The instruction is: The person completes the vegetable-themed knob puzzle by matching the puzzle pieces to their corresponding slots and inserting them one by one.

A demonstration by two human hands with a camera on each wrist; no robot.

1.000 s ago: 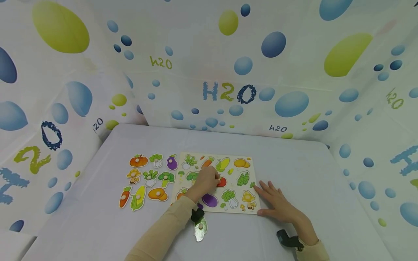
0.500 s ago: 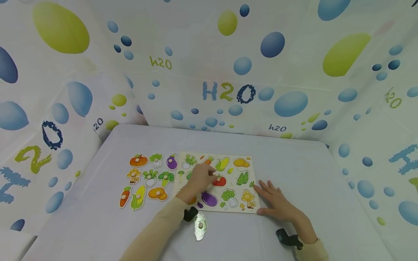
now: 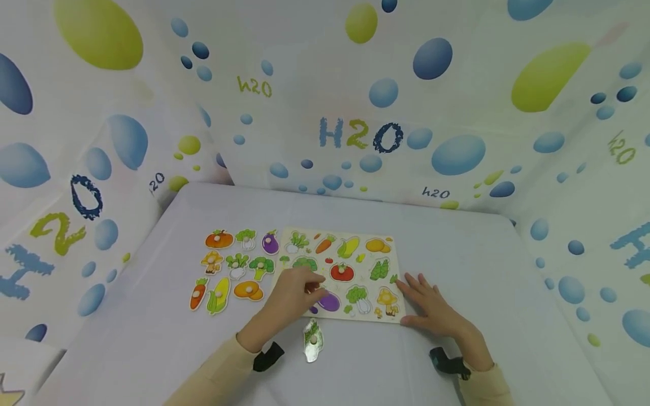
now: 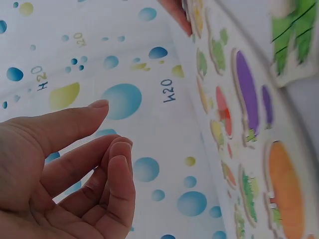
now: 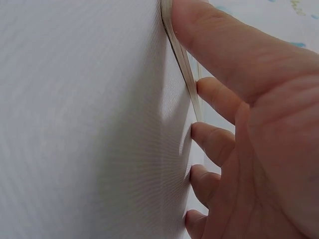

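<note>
— Reads bright or dim in the head view?
— Rather dim and greyish, lit softly and evenly. Flares silvery on the asparagus piece (image 3: 313, 346), paling part of its print.
— And from the left wrist?
— Brighter over the backdrop (image 4: 149, 129), smeared over the puzzle board (image 4: 259, 164), blurrier still at the asparagus piece in the upper right corner.
— From the right wrist?
— Muted, darkened by a broad, soft-edged shadow on the tablecloth (image 5: 124, 159). Rippled with fine moiré-like lines, too.
</note>
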